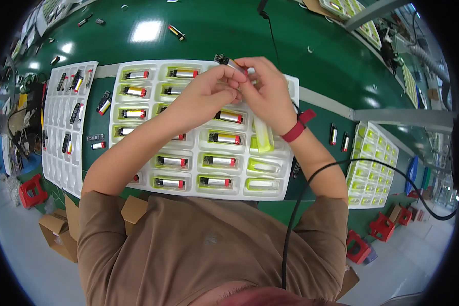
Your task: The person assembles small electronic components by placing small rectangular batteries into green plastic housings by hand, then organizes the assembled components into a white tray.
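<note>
Green worktop (214, 30) fills the upper frame, with loose battery units (176, 32) lying about on it and red stools (33, 189) on the floor at lower left and lower right. At upper centre both hands meet around a held unit (233, 65), its black end pointing up and left. The right hand (266, 87) seems to pinch its far end between thumb and index finger; the left hand (204, 97) is curled narrow, fingertips against the right's, and whether it grips too cannot be told

To handle it well, a light fingertip hold looks best: steady the body with one hand, work with the other, and keep pressure off the black end

Below, the white tray (194, 171) has rows of yellow-green-edged compartments, most with a silver-bodied, red-tipped unit lying lengthwise. At its right side a translucent yellow-green sleeve (263, 136) slants under the right wrist; its upper end is hidden, and two compartments beneath it show pale linings. Another white tray (56, 148) at left carries scattered units, while a third tray (362, 206) at right has yellow-green compartments, contents too small to tell
</note>
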The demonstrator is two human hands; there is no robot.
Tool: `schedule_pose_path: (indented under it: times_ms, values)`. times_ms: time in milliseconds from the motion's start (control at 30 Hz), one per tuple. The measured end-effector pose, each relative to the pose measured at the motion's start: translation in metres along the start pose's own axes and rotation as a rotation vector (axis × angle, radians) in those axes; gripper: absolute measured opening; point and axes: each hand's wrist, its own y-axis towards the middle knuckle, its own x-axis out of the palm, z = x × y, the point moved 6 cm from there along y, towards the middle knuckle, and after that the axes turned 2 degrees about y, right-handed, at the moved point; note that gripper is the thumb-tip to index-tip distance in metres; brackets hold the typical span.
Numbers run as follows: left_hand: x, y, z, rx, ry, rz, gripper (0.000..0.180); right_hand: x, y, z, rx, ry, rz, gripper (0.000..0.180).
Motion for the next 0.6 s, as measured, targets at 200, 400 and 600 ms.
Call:
schedule_pose_path:
  times_ms: [200,400,600]
  values:
    - [0.069,-0.025,0.025,0.561,0.906,-0.366,0.050,-0.060,0.015,0.003,0.236,0.278,0.111,0.027]
    - [0.140,0.005,-0.012,0.781,1.208,-0.638,0.052,-0.083,-0.001,0.012,0.228,0.578,0.182,0.027]
    - [0.161,0.016,-0.028,0.796,1.336,-0.708,0.028,-0.111,-0.014,-0.016,0.283,0.608,0.150,0.028]
